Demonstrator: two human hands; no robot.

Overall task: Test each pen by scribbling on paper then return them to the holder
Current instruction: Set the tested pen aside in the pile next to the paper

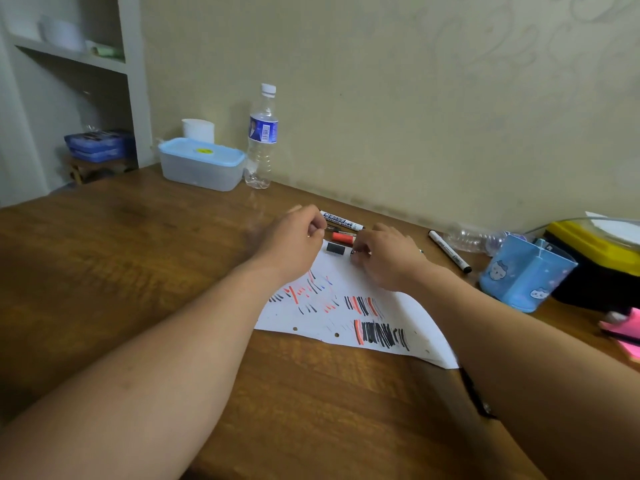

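Left hand (298,237): fingers curled in, motion-blurred; I cannot tell whether it grips anything.
Right hand (384,254): fingertips bent down onto something small and dark at the paper's far edge; I can't tell if that is a grip.
Between the hands: a black cap (335,249) lying on the paper (346,308), which carries black, red and a few blue scribbles.
Just beyond my fingertips: a red pen (343,237) and a white marker (341,220); its barrel is printed, but too small to read.
Right of my right hand: another marker (449,251), then the blue holder (526,271) with cartoon faces on its walls.
Far beyond the left hand: a water bottle (262,136) with a blue label and barcode, brand illegible.
Cut off: a yellow-lidded box (595,251) at the frame's right edge.
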